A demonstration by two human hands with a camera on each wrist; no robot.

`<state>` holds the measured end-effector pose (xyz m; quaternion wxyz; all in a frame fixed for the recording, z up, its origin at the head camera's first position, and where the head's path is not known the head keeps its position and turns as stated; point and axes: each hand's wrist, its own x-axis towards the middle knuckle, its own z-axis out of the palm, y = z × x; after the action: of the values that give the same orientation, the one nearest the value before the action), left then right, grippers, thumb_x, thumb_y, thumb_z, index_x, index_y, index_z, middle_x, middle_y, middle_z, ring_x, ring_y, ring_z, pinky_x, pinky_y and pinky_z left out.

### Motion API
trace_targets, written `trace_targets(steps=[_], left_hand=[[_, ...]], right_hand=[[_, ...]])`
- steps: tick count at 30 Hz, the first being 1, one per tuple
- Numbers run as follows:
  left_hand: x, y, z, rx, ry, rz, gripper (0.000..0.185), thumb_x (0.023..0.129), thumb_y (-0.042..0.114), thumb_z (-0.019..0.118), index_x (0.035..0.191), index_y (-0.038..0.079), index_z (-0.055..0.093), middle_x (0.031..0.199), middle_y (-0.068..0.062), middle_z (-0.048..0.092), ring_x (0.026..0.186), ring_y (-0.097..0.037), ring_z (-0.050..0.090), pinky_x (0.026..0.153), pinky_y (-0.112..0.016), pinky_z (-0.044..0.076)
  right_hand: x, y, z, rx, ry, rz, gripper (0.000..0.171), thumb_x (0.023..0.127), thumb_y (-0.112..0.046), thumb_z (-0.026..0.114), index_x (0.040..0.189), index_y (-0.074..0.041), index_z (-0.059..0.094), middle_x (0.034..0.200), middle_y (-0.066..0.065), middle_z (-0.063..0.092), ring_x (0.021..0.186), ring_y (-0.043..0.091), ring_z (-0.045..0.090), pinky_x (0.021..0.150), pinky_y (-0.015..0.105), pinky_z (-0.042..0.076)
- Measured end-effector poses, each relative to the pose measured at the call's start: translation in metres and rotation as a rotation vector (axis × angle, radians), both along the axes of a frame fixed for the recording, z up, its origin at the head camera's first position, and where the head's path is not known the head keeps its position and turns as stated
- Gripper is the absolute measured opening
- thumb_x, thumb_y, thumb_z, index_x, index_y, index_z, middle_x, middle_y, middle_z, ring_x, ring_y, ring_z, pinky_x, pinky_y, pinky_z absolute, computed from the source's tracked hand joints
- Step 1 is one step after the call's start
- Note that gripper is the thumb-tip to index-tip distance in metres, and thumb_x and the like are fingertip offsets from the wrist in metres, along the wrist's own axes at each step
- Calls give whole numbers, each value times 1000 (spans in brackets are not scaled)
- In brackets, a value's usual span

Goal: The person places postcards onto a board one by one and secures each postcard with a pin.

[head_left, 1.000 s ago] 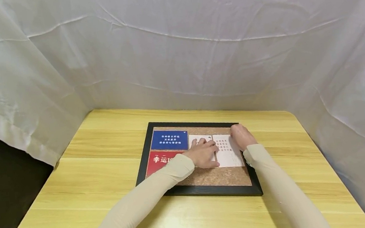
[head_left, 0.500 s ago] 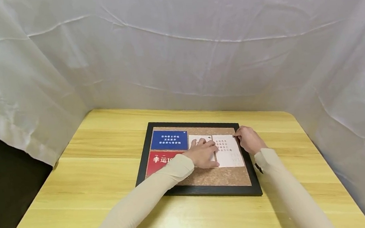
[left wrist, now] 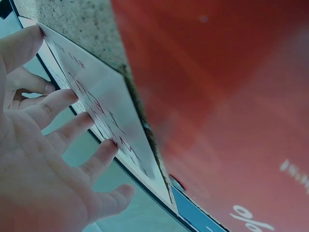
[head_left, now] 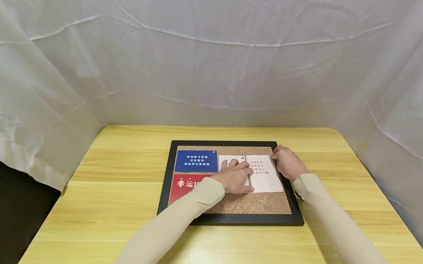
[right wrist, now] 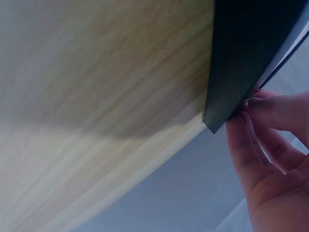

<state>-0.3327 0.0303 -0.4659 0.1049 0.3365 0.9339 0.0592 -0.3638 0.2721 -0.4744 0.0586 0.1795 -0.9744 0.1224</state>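
White card [head_left: 264, 173]: lay on the cork board [head_left: 242, 206], right of centre (black frame on the worktop [head_left: 126, 201]).
Left hand [head_left: 235, 176]: grip flat, fingers straight, pressing the card's left edge.
Right hand [head_left: 288, 162]: fingertips pinched the card's upper right corner.

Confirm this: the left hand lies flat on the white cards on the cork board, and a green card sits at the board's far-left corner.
Not quite: that corner card is blue, not green, as the head view shows. The rest stands: the left hand lies flat on the white cards on the cork board.
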Motion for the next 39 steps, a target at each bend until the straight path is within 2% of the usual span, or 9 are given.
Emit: trace_targets(steps=[17,39], left_hand=[[0,-1,0,2,10,-4,58,96,59,63,145,29,56,159,6,44,137,-23,42,114,-51,34],[-1,-1,-2,-2,9,3,59,96,60,63,146,29,55,160,7,44,137,-23,41,116,-53,32]], right_hand=[[2,-2,-1,28,66,21,28,97,10,54,108,4,79,100,21,68,89,33,67,78,46,59],[1,-5,-3,94,103,33,27,95,10,55,103,4,80,98,21,68,87,34,66,78,46,59]])
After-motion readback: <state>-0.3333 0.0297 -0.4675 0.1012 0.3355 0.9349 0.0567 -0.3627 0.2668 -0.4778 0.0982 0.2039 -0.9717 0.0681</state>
